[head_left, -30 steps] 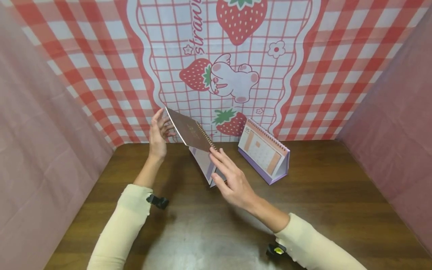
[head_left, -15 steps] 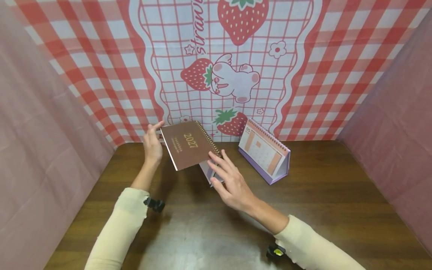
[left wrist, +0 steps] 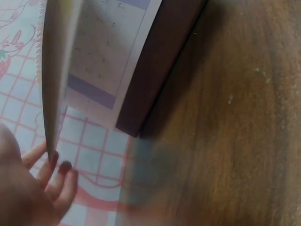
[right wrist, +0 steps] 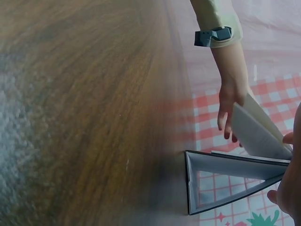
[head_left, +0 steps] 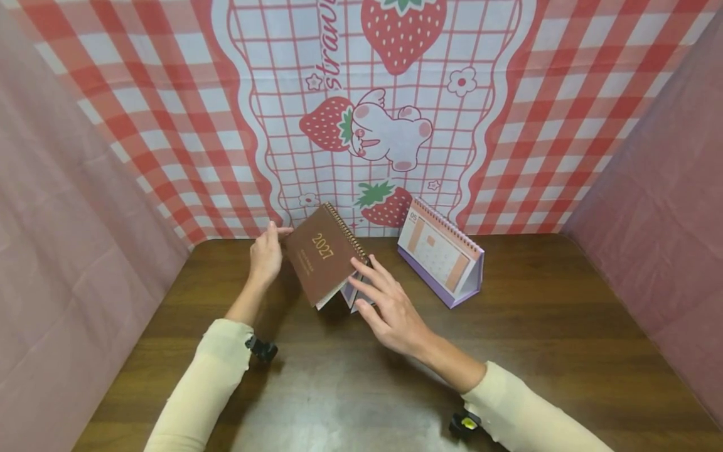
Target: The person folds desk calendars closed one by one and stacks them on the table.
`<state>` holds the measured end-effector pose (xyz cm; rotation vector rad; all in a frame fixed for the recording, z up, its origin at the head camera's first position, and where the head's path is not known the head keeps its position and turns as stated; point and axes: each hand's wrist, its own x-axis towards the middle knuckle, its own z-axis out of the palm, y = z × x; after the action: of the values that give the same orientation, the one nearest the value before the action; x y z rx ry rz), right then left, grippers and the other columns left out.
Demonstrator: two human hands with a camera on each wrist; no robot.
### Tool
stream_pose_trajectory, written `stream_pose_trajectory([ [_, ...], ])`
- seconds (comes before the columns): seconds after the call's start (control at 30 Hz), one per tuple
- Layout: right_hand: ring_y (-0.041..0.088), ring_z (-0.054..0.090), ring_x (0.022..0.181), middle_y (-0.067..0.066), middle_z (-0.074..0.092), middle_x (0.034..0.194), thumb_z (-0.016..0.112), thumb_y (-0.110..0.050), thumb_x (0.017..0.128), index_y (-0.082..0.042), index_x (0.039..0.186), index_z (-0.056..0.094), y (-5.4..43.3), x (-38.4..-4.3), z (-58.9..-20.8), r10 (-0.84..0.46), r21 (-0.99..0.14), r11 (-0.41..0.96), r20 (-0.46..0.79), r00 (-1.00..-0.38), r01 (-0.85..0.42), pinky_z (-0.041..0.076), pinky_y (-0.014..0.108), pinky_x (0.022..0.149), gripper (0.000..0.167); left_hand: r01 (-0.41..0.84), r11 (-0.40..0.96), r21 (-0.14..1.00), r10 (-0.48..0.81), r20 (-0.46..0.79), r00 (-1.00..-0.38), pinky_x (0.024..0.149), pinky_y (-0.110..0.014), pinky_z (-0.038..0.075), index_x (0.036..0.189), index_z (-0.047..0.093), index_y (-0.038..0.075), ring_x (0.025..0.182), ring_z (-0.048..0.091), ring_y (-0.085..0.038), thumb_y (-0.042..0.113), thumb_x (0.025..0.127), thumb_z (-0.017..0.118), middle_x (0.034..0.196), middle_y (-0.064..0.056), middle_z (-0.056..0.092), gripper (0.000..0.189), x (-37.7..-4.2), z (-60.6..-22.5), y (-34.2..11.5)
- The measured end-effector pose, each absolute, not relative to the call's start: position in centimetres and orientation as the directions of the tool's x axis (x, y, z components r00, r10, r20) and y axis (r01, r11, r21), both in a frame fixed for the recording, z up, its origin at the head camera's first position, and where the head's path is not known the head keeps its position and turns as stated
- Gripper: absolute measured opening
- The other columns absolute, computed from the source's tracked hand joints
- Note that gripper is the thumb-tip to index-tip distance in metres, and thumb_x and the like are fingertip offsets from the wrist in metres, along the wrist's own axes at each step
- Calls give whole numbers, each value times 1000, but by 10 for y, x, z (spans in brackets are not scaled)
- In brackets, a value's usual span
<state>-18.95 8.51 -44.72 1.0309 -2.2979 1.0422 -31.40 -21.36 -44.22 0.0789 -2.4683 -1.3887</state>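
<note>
A brown desk calendar (head_left: 322,251) marked 2027 stands on the table, its cover and some pages lifted away from the front. My left hand (head_left: 265,256) touches the cover's left edge with extended fingers. In the left wrist view, that hand (left wrist: 40,188) has the leaf's edge among its loosely spread fingers. My right hand (head_left: 392,307) holds the calendar's right end near the spiral binding. The right wrist view shows the calendar's triangular stand (right wrist: 188,183) from the side, its top between my right thumb and fingers, which are partly cut off.
A second desk calendar (head_left: 443,254), purple and orange with a 05 page, stands to the right on the wooden table (head_left: 536,339). Behind hangs a red-checked strawberry cloth (head_left: 525,138). Pink curtains (head_left: 73,207) close both sides.
The brown cover has swung down toward the front, showing its gold 2027. My left hand has moved lower along with it. My right hand has stayed at the calendar's right end.
</note>
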Motion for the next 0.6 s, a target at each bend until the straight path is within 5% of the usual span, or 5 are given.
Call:
stream_pose_trajectory([
  [0.1, 53, 38, 167, 18, 51, 176, 62, -8, 108, 1, 148, 70, 86, -190, -448, -455, -459, 440, 627, -632, -772, 38, 79, 130, 42, 97, 561, 822, -124, 200, -972, 132, -61, 42, 147, 75, 14, 151, 61, -45, 54, 123, 18, 155, -19, 72, 73, -334, -465, -222],
  [0.33, 54, 39, 167, 19, 58, 171, 61, -7, 109, -4, 147, 73, 87, -190, -448, -445, -483, 428, 623, -643, -764, 36, 77, 133, 40, 133, 604, 786, 40, 137, -990, 127, -65, 47, 158, 66, 32, 142, 68, -37, 77, 114, 11, 157, -9, 72, 84, -391, -537, -241],
  [0.6, 56, 41, 165, 21, 60, 168, 62, -7, 108, -6, 142, 76, 86, -191, -449, -440, -475, 419, 639, -631, -774, 36, 77, 133, 37, 159, 596, 787, 140, 93, -986, 137, -67, 37, 173, 46, 29, 154, 61, -41, 69, 118, 15, 170, -12, 61, 75, -380, -532, -228],
])
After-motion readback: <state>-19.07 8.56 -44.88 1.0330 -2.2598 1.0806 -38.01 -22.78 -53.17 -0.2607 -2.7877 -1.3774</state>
